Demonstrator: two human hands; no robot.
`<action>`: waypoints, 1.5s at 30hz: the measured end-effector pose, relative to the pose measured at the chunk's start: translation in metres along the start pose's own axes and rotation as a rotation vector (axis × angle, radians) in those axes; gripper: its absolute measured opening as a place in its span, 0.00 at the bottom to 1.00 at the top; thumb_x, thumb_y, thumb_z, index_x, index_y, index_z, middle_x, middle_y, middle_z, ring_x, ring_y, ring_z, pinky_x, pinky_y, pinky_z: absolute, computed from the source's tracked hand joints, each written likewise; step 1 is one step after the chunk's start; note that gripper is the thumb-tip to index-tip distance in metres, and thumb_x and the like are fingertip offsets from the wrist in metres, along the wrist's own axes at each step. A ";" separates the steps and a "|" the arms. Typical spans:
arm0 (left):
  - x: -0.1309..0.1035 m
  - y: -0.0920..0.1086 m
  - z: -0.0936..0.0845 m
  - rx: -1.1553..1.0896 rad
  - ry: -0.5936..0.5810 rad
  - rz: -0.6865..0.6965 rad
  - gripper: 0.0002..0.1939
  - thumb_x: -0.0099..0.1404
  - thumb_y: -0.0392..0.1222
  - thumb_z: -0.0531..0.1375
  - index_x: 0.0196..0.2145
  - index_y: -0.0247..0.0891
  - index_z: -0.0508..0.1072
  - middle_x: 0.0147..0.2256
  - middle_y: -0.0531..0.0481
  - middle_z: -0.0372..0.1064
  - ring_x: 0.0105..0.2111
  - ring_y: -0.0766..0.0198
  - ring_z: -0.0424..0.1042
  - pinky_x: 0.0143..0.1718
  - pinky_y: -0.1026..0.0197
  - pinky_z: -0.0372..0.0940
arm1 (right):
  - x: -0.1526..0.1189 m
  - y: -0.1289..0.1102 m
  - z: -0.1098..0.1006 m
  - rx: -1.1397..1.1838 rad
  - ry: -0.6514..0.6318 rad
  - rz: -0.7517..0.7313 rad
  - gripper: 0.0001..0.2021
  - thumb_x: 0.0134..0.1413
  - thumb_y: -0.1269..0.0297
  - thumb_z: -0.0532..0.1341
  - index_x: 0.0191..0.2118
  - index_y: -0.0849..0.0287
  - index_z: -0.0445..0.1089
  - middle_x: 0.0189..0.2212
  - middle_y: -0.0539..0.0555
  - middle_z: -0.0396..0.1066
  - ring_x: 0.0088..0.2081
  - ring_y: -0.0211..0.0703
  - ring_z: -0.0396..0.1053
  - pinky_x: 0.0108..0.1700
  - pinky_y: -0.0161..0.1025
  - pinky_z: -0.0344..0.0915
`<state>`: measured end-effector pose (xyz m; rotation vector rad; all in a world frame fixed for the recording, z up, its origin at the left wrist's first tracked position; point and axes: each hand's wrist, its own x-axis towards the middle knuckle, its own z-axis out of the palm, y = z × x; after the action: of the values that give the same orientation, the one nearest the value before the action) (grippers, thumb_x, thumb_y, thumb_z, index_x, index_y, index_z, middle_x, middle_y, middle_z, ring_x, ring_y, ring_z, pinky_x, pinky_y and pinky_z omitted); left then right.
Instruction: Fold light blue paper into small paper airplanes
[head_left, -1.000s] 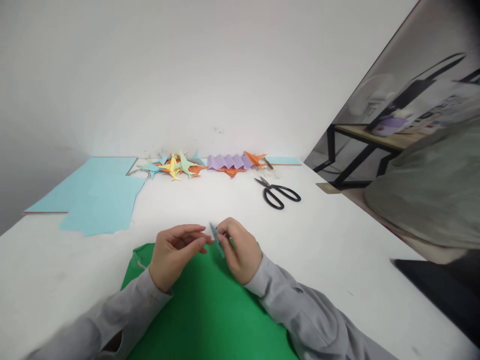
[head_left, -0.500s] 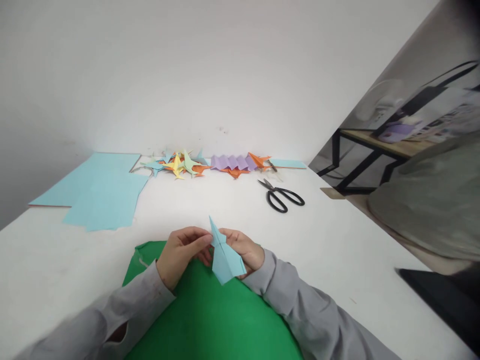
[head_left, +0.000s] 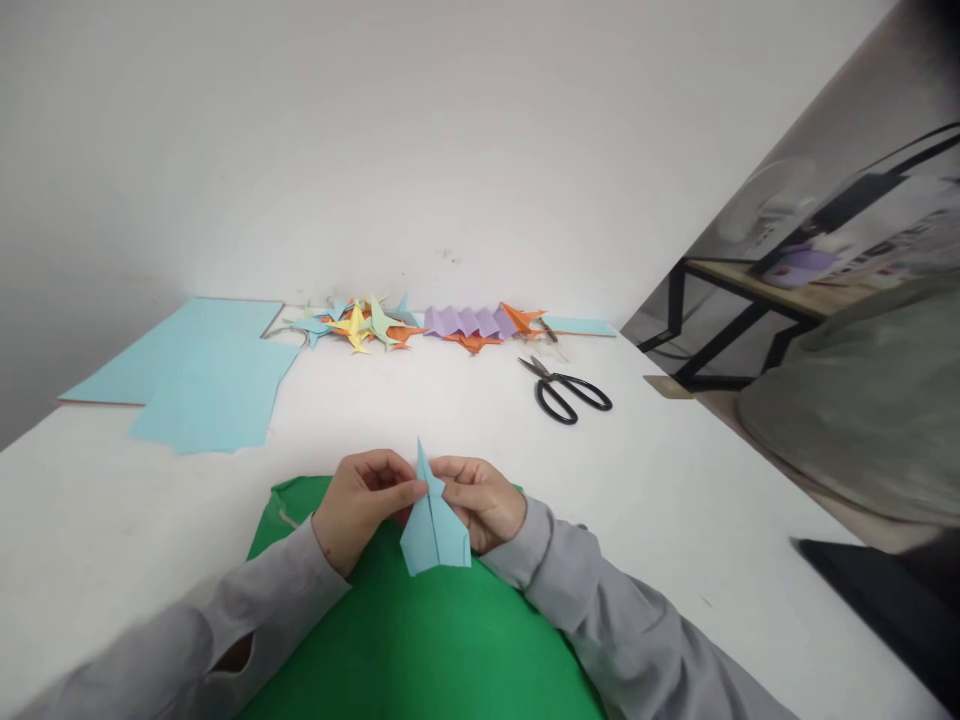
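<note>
A folded light blue paper (head_left: 437, 532), with a long narrow point facing away from me and a wide tail toward me, is held above a green cloth-like surface (head_left: 420, 640). My left hand (head_left: 367, 505) pinches its left edge near the middle, thumb on top. On the opposite side my right hand (head_left: 480, 500) grips the right edge between thumb and fingers. Some fingertips of both hands are hidden behind the paper. A crease runs down its centre.
Black-handled scissors (head_left: 564, 388) lie on the white table (head_left: 675, 520). Blue paper sheets (head_left: 202, 385) are at the left. Along the wall sit folded paper figures (head_left: 360, 325) and a pleated purple paper (head_left: 469, 322). A person's clothed body part (head_left: 862, 400) appears at the right.
The folded paper has turned, so its tail swung left and now points toward me. My right thumb has come onto its right edge. The left hand stays almost in place.
</note>
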<state>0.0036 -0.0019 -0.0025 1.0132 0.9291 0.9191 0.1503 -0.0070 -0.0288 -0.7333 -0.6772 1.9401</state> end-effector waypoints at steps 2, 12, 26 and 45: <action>0.000 0.000 0.000 0.019 0.004 0.010 0.10 0.42 0.38 0.66 0.17 0.35 0.68 0.14 0.57 0.62 0.15 0.73 0.60 0.17 0.69 0.57 | 0.000 0.000 0.000 -0.007 -0.011 0.003 0.13 0.29 0.69 0.70 0.26 0.64 0.70 0.17 0.49 0.70 0.19 0.34 0.66 0.25 0.33 0.63; 0.001 0.003 -0.002 -0.115 -0.104 -0.016 0.08 0.52 0.43 0.61 0.23 0.35 0.69 0.17 0.53 0.65 0.15 0.69 0.64 0.16 0.65 0.63 | -0.003 -0.008 -0.002 -0.135 -0.105 0.085 0.17 0.29 0.60 0.70 0.29 0.65 0.72 0.18 0.51 0.71 0.18 0.33 0.65 0.21 0.30 0.59; -0.002 0.001 0.001 -0.205 0.100 0.006 0.08 0.45 0.38 0.66 0.22 0.32 0.72 0.18 0.51 0.69 0.21 0.66 0.70 0.18 0.67 0.66 | 0.001 -0.008 0.002 0.209 -0.034 -0.002 0.09 0.33 0.67 0.68 0.25 0.64 0.72 0.24 0.53 0.74 0.26 0.35 0.71 0.28 0.27 0.67; 0.002 -0.004 -0.001 -0.199 0.070 -0.005 0.11 0.51 0.43 0.62 0.20 0.32 0.68 0.19 0.53 0.64 0.18 0.69 0.65 0.18 0.65 0.64 | -0.004 -0.008 -0.002 0.391 -0.281 0.096 0.09 0.35 0.73 0.64 0.28 0.66 0.65 0.19 0.47 0.59 0.20 0.28 0.56 0.25 0.28 0.59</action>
<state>0.0040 -0.0002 -0.0070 0.8134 0.8795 1.0267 0.1577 -0.0064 -0.0231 -0.2569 -0.4106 2.2004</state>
